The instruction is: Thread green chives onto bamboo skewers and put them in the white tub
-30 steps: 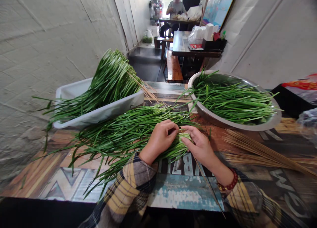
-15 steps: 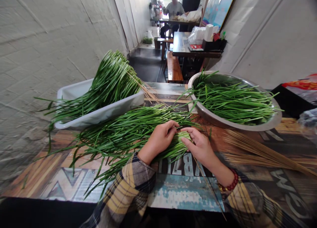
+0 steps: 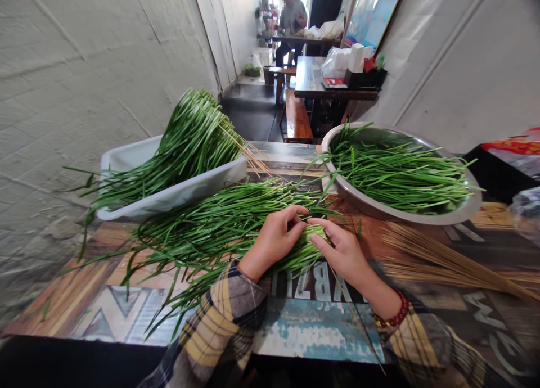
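Observation:
A loose heap of green chives (image 3: 219,222) lies across the table in front of me. My left hand (image 3: 276,239) rests on the cut ends of the chives, fingers curled and pinching a few stalks. Facing it, my right hand (image 3: 340,250) pinches the same stalk ends, and a thin bamboo skewer (image 3: 352,315) runs from under it toward the near table edge. The fingertips of both hands nearly touch.
A white plastic tray (image 3: 177,188) of skewered chives stands at the left. At the right is a metal basin (image 3: 405,211) of loose chives, with a pile of bamboo skewers (image 3: 447,261) in front of it. Far behind, a person sits at another table (image 3: 320,79).
The hands have barely moved; the fingers shifted slightly on the chive ends. The view tipped down a little.

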Demonstrator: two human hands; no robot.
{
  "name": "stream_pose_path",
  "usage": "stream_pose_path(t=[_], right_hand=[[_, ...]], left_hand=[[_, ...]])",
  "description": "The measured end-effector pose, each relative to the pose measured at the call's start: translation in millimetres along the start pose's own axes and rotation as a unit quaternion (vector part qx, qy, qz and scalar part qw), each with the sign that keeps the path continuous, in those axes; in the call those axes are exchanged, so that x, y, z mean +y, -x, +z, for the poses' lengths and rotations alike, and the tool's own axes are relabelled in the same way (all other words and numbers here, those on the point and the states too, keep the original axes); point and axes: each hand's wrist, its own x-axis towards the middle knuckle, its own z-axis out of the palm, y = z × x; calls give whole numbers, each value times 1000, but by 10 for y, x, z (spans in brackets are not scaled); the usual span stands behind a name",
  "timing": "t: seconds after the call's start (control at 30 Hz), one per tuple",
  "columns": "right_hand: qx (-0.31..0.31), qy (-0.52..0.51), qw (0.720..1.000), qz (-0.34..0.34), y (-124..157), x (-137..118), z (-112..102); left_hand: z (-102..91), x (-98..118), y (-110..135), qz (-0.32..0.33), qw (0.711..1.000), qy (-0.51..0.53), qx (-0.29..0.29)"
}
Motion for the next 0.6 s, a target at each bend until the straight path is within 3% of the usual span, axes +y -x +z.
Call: stream_pose_path(t=[0.23,0.6], right_hand=[[-10,-39,998,-48,1,-43,1],[-39,-46,994,-87,-13,-64,-16]], left_hand=[[-11,-30,-23,-7,1000,-17,6],[17,11,-35,-74,987,138,-30]])
